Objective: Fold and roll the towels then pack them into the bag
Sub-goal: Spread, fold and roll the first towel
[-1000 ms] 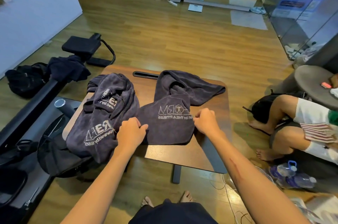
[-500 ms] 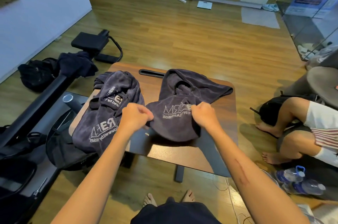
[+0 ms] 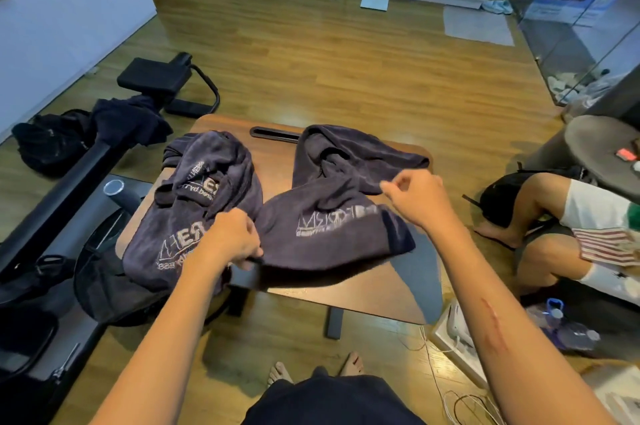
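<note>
Two dark towels are spread on the table (image 3: 349, 298), one heaped beyond the left hand (image 3: 231, 240), the other (image 3: 332, 234) stretched between both hands, seemingly to be straightened for folding. Its near edge is pinched by the left fingers; a raised fold seems nipped by the right hand (image 3: 417, 200), though blur obscures this. No packing bag can be identified with certainty.

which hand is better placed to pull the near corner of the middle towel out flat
Left. The left hand already pinches the near edge of the middle towel at its corner, while the right hand is raised over its far side.
</note>
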